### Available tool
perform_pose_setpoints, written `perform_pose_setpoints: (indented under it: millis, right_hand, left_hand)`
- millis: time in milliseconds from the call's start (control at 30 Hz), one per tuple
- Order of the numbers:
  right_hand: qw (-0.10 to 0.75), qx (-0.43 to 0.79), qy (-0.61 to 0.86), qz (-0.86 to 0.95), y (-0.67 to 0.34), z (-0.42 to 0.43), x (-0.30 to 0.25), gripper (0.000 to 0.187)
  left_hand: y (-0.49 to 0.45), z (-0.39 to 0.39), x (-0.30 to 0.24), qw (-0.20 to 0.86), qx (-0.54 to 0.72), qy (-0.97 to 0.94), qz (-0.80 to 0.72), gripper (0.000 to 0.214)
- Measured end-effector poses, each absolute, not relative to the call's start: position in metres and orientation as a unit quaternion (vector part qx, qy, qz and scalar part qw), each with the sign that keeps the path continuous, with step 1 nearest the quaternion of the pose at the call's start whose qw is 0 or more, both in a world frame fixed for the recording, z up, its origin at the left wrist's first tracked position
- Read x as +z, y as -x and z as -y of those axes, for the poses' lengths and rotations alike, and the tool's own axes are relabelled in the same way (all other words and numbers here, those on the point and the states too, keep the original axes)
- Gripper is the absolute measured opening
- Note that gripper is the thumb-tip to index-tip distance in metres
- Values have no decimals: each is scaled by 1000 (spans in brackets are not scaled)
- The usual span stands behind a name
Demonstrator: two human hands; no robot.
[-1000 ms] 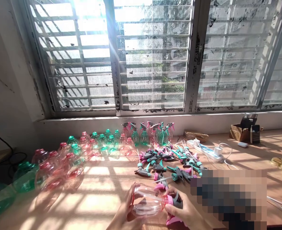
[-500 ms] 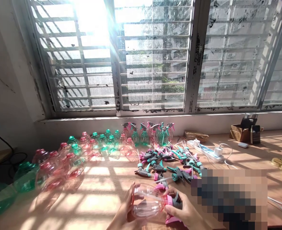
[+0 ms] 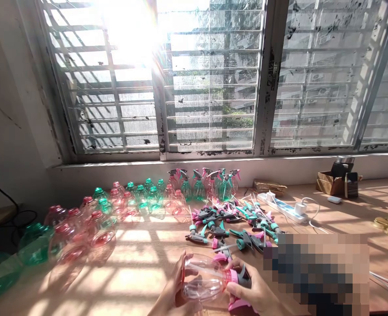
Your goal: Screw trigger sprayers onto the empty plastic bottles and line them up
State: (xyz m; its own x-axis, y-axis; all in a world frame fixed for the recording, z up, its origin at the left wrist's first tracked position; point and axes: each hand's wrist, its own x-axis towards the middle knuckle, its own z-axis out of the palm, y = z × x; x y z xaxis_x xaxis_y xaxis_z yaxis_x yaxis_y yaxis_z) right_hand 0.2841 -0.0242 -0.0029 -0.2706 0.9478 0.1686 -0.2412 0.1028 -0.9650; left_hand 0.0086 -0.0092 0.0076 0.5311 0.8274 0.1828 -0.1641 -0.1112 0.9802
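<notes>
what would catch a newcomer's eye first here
The barred window fills the top of the view, with sun blazing through its left side. Below it on the wooden table, pink and green bottles spread across the left and a heap of spray heads lies in the middle. At the bottom, the left hand and right hand hold a clear bottle with a spray head at its neck.

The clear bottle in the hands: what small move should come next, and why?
Probably turn the pink collar with the right hand while the left hand steadies the bottle, because the sprayer head sits on its neck; tightness cannot be seen.
</notes>
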Motion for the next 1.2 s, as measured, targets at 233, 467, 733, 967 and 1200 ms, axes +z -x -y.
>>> perform_pose_setpoints:
  millis: [233, 467, 733, 967, 1200]
  right_hand:
    - [522, 594, 330, 515, -286, 24, -1, 57]
    - [521, 598, 301, 530, -284, 21, -9, 54]
    - [530, 589, 316, 521, -284, 20, -14, 54]
    - [519, 593, 311, 531, -286, 18, -21, 54]
    - [519, 585, 324, 533, -285, 19, -14, 54]
  left_hand:
    - [-9, 9, 0, 586, 427, -636, -263, 95]
    - [-10, 14, 15, 636, 401, -616, -235, 105]
    - [-10, 13, 13, 600, 427, -629, -249, 97]
    - [-10, 14, 16, 599, 431, -623, -259, 87]
    - [-11, 15, 15, 633, 416, -608, -237, 107]
